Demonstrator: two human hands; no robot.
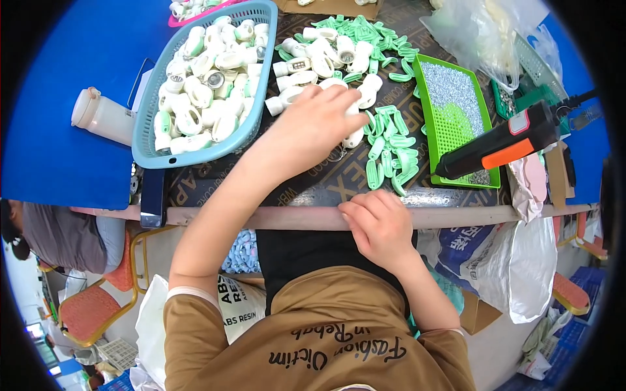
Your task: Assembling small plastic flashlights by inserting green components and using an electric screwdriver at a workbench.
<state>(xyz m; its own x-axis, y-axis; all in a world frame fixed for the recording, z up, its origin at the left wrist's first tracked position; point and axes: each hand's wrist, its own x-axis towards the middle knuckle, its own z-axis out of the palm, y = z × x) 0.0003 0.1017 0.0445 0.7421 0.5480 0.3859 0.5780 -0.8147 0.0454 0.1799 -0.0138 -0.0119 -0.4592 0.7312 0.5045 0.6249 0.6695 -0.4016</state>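
Head view: note left hand [319, 122] with bent, slightly spread fingers over white plastic housings [297, 79] beside green clips [376, 148], unable to tell any pinch; right hand [379, 225] at table edge [293, 218], fingers together. Could scatter clips by brushing too low.

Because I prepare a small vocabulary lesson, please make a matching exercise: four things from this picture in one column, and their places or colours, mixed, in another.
Things
1. Left hand
2. Basket
3. Right hand
4. Bottle

Places or colours
a. at the table's near edge
b. white, left of the basket
c. over loose white parts
d. light blue

Pairs: 1-c; 2-d; 3-a; 4-b
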